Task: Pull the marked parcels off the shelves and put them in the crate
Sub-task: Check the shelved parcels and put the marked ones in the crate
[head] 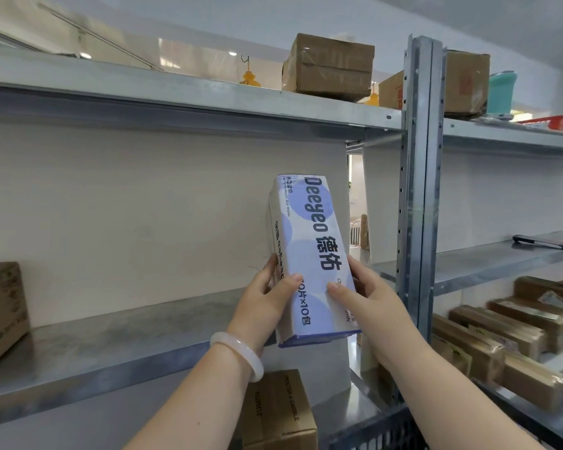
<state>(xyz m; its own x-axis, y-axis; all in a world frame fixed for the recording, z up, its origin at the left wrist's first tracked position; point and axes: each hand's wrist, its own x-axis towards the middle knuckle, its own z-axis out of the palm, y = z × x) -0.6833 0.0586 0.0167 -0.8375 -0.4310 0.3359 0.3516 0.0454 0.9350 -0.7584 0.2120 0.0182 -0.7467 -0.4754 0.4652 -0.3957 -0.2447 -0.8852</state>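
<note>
The long box (309,254) is smooth white card with pale blue spots and big dark letters. It stands on end, tipped a little, in the air in front of the grey metal shelf (111,352) and touches no shelf. 2 hands hold its lower half. The left hand (267,303) grips the left edge with its thumb on the front. The right hand (368,303) grips the right edge, thumb on the front too. The fingers behind the box are hidden. A smooth white bracelet (238,352) sits on the left wrist.

Under the box is a brown cardboard box (280,414), partly hidden by the left arm. A shiny metal post (420,190) with small holes stands just to the right. Flat brown parcels (501,336) in crinkly clear wrap lie lower right. A taped brown box (329,68) sits on the top shelf. A dark rim (381,430) is cut off at the bottom, too little to make out.
</note>
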